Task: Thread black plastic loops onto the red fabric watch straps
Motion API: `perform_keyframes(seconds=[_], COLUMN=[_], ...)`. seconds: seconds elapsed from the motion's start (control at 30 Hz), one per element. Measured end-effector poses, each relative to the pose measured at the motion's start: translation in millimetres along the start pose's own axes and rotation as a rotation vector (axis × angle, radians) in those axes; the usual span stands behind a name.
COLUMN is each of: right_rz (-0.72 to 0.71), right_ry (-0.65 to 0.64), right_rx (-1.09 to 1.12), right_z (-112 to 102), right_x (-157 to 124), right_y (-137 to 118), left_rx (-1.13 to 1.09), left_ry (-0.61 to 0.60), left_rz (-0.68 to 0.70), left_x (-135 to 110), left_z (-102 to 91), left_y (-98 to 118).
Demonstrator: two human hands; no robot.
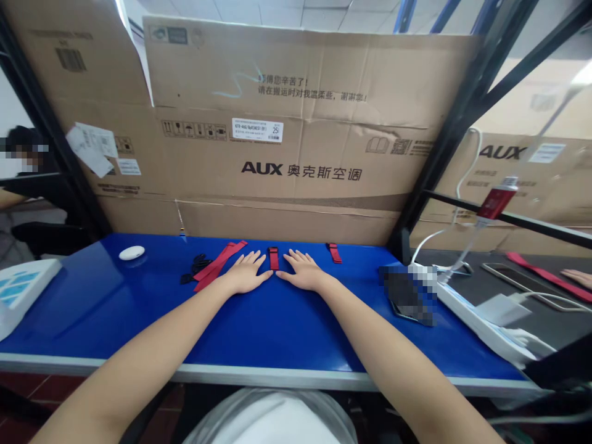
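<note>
My left hand (247, 272) lies flat on the blue table (277, 333), fingers spread, holding nothing. Just across from it my right hand (301, 270) also rests palm down with its fingers apart. Between the two hands is a short red strap with a black buckle (274, 259); I cannot tell whether the thumbs touch it. Left of my left hand lie loose red straps (219, 265) and a pile of black buckles (198, 265). A second short red strap with a black buckle (334, 253) sits beyond my right hand, to the right.
A large cardboard panel (300, 142) stands along the table's back edge. A round white object (132, 253) lies at the left. At the right are a dark phone (411, 296) and a white power strip (481, 327) with cables. Another person's hand (578, 276) shows at the far right.
</note>
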State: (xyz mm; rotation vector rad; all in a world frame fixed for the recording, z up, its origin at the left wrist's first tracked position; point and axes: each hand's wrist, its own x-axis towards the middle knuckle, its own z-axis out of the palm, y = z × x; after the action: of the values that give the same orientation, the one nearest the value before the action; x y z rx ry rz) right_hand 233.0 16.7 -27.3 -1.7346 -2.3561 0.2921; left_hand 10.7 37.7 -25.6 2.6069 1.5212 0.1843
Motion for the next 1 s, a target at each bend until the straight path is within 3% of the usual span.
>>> perform_keyframes(seconds=[0.43, 0.57, 0.67, 0.73, 0.87, 1.0], right_rz=[-0.002, -0.018, -0.184, -0.208, 0.095, 0.358], right_ry=[0.011, 0.110, 0.160, 0.126, 0.033, -0.077], right_rx=[-0.030, -0.077, -0.121, -0.142, -0.205, -0.237], right_z=[-2, 1, 2, -2, -21, -42], right_x=[-2, -9, -14, -15, -17, -19], right_y=[-4, -21, -39, -48, -43, -12], left_rx=[0.006, 0.039, 0.170, 0.282, 0.333, 0.268], left_ry=[-0.010, 0.019, 0.177, 0.268, 0.197, 0.086], left_rz=[0.007, -0.004, -0.167, -0.341, -0.583, -0.666], left_x=[-1, 1, 0, -3, -7, -5], left_z=[-0.4, -7.0, -22.2, -34.2, -50.6, -55.6], left_y=[1, 2, -4, -13, -35, -46])
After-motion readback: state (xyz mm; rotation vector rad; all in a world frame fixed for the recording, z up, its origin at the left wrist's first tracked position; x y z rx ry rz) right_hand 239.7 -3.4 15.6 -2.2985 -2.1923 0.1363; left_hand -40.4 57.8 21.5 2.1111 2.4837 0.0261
